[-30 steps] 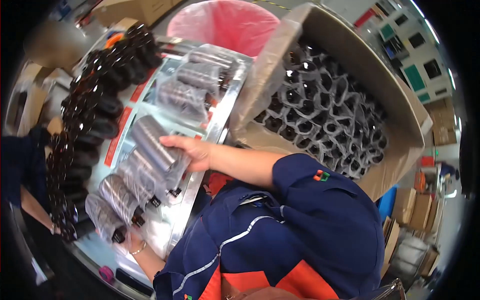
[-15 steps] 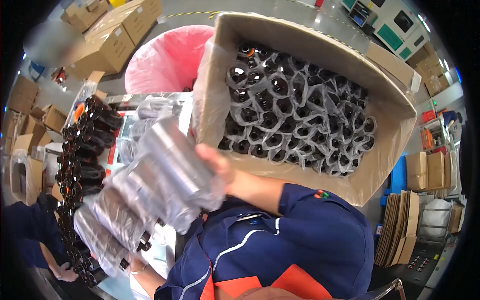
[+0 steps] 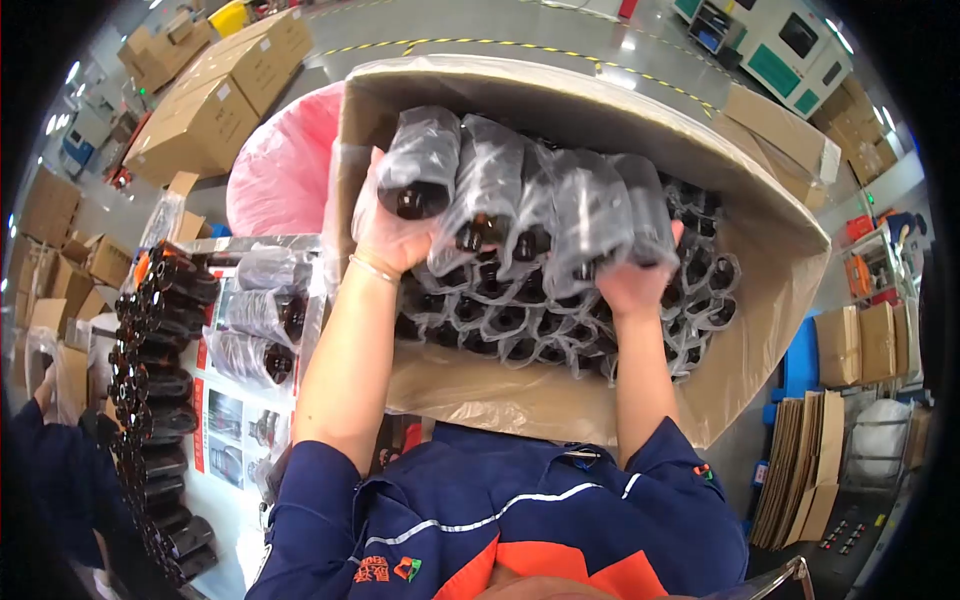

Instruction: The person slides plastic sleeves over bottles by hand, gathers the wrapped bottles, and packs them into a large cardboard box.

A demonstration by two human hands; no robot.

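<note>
My left hand presses on the left end of a row of several plastic-wrapped bottles, its fingers partly hidden behind them. At the row's right end, my right hand grips from below. Both hands hold the row between them, over the large lined carton. Beneath it, many wrapped dark bottles stand packed in the carton. The necks of the held bottles point down toward me.
On the table at left lie a few wrapped bottles beside a long pile of unwrapped dark bottles. A pink-lined bin stands behind. A co-worker's sleeve shows far left; flattened cardboard is at right.
Both hands have carried the row of wrapped bottles from above the table rightward over the carton. The view has shifted too, and the bottles have turned.
</note>
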